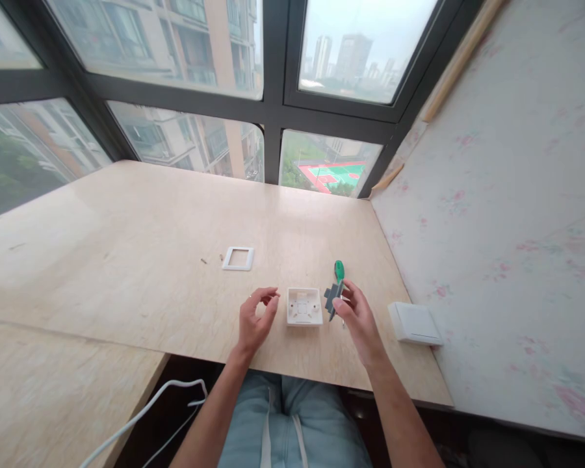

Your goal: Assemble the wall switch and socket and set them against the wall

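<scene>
My right hand [358, 322] pinches a dark grey switch module [332, 298] between thumb and fingers, tilted on edge, just right of a white square back box [304, 324]. The box lies on the tabletop with its open side up, showing small holes inside. To its left is my left hand [259, 320], apart from it, its fingers curled and thumb near the index tip; whatever it may hold is too small to make out. A screwdriver with a green handle [339, 271] lies behind my right hand, which partly hides its shaft.
A white square frame [247, 264] lies beyond my left hand, with small screws [203, 261] beside it. At right, a white wall-switch unit [416, 323] rests against the floral wall [492, 260]. Dark-framed windows [273, 104] border the back. A white cable [146, 406] hangs at lower left.
</scene>
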The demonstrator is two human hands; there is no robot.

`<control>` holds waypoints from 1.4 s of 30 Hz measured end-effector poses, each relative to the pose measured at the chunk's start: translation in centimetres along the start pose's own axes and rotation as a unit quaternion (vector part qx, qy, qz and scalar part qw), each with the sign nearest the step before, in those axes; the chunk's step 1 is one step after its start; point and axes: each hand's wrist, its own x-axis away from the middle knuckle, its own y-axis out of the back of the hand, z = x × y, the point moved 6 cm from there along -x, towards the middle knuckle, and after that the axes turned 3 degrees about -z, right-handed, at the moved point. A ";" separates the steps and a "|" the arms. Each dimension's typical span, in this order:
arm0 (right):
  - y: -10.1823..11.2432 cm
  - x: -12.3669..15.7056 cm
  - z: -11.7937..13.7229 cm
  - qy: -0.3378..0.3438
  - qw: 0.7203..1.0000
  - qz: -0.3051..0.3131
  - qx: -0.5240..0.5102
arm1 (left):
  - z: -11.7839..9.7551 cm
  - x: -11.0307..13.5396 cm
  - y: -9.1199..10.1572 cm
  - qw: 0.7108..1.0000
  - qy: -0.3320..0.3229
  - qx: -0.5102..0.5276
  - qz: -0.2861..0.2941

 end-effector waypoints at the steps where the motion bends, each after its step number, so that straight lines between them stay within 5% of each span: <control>1: 0.1 0.2 -0.1 0.015 0.999 -0.016 0.026 | -0.9 0.4 -0.5 1.000 -0.020 0.008 0.016; 6: -1.4 1.1 0.6 0.089 0.988 -0.002 0.125 | -5.1 1.9 -3.5 0.983 -0.098 0.037 0.154; 10: -2.4 1.7 1.2 0.148 0.969 0.007 0.197 | -6.0 1.5 -4.3 0.971 -0.139 -0.030 0.194; 20: -3.6 2.2 1.7 0.202 0.928 -0.005 0.314 | -5.3 0.4 -4.0 0.940 -0.182 -0.158 0.242; 26: -3.1 2.2 1.8 0.179 0.932 0.027 0.315 | -5.4 -1.4 -3.0 0.927 -0.215 -0.204 0.228; 35: -0.9 1.2 -0.3 0.181 0.922 0.153 0.307 | -2.6 -2.9 -2.8 0.930 -0.171 -0.135 0.296; 42: -0.7 0.2 -1.0 0.198 0.902 0.192 0.331 | 0.2 -2.3 -3.4 0.936 -0.118 -0.072 0.324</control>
